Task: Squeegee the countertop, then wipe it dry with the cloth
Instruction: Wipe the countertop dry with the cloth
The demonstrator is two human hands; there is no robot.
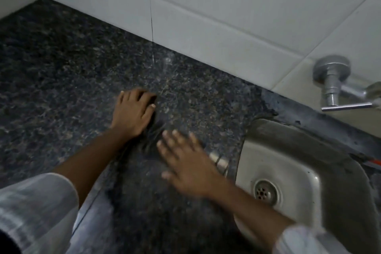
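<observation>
The dark speckled granite countertop (61, 72) fills the left and middle of the view. My left hand (132, 112) rests on it near the middle, fingers curled over a dark cloth (151, 130) that is hard to tell from the stone. My right hand (185, 165) is flat with fingers spread, blurred by motion, just right of the cloth and close to the sink. It holds nothing. No squeegee is in view.
A steel sink (305, 171) with a round drain (265, 192) sits at the right. A metal tap (334, 84) projects from the white tiled wall (206, 6) behind. A small pale shiny thing (219, 161) by the sink rim is too blurred to identify.
</observation>
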